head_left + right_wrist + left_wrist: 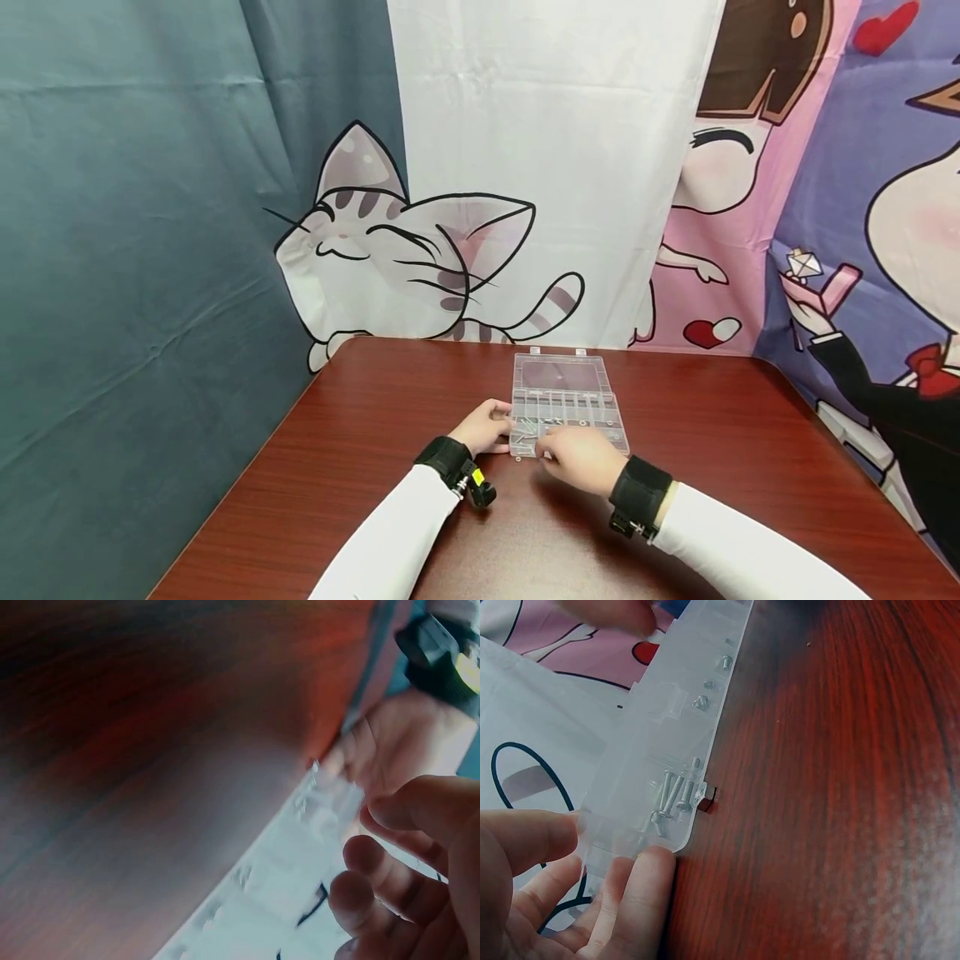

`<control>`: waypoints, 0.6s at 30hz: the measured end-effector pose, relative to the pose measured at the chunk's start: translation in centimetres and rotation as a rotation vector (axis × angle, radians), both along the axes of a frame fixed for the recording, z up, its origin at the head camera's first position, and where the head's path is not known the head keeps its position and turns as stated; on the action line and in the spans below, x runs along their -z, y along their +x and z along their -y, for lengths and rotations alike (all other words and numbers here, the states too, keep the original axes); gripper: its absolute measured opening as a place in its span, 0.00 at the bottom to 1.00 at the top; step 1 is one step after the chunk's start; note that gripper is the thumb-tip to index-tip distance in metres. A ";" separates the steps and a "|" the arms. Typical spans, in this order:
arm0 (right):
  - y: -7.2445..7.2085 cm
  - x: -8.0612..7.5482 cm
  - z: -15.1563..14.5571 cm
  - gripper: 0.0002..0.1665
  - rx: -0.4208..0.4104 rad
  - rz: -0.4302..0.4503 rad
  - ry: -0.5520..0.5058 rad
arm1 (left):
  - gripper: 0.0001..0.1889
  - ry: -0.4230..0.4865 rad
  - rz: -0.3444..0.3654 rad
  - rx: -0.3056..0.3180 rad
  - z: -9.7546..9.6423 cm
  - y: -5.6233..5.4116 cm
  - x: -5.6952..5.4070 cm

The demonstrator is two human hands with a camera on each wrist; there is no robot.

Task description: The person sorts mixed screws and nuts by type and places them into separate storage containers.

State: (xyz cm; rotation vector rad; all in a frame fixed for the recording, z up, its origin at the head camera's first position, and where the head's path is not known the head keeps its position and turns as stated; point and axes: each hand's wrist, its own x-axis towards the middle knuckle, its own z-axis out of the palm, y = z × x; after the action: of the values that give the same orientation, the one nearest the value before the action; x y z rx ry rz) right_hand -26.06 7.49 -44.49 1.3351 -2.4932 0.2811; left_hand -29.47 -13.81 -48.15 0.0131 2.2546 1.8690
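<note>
A clear plastic compartment box (624, 440) lies on the table with its lid (558, 375) folded back. At the left front corner, my left hand (483, 427) holds the box's side, thumb at the upper edge and fingers lower down. Screws (673, 793) lie in the compartment beside that hand. A metal nut (706, 796) rests on the table just outside the front wall. Over the front compartments is my right hand (583, 457), its fingers curled. In the right wrist view the thumb and index finger (401, 806) come close together; I cannot tell whether something small is between them.
The box stands on a reddish-brown wooden table (360, 500). Small metal pieces (700, 702) sit in other front compartments. Behind the table hangs a printed cloth (465, 167) with a cartoon cat. Black straps with small cameras (641, 496) are round both wrists.
</note>
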 end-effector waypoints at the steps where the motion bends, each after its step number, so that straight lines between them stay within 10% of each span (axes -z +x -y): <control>1: 0.0 0.1 0.4 0.05 -0.011 -0.016 0.013 | 0.23 -0.001 -0.002 -0.001 0.0 0.0 0.0; 18: -0.7 1.6 4.0 0.07 0.034 -0.223 0.236 | 0.24 -0.012 -0.001 0.008 0.2 -0.2 0.1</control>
State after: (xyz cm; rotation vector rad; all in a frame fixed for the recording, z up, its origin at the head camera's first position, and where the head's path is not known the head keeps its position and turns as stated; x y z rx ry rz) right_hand -26.73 3.53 -46.05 1.3265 -2.4121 -0.1668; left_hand -29.67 -14.02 -48.21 0.0204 2.2628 1.8521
